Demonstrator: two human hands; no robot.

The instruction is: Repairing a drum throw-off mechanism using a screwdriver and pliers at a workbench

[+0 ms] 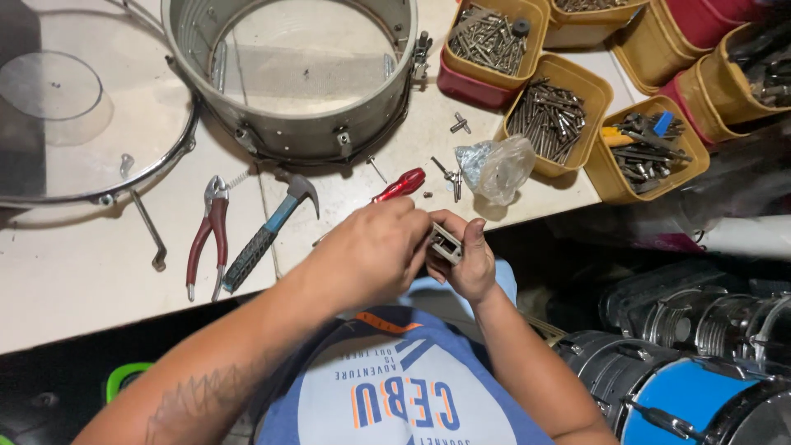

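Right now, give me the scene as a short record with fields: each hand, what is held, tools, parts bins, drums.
Left hand: left hand closed over the near side of a small metal bracket
Right hand: right hand gripping the same bracket
Tools on table: red-handled pliers, hammer, red-handled screwdriver
Drum parts: metal drum shell, clear drumhead with hoop
Bins: yellow tubs of screws
Other: plastic bag; blue drum at lower right

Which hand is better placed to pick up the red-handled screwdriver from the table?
Probably the left hand: it is just below the red-handled screwdriver. The right hand is farther away and holds the small metal bracket.
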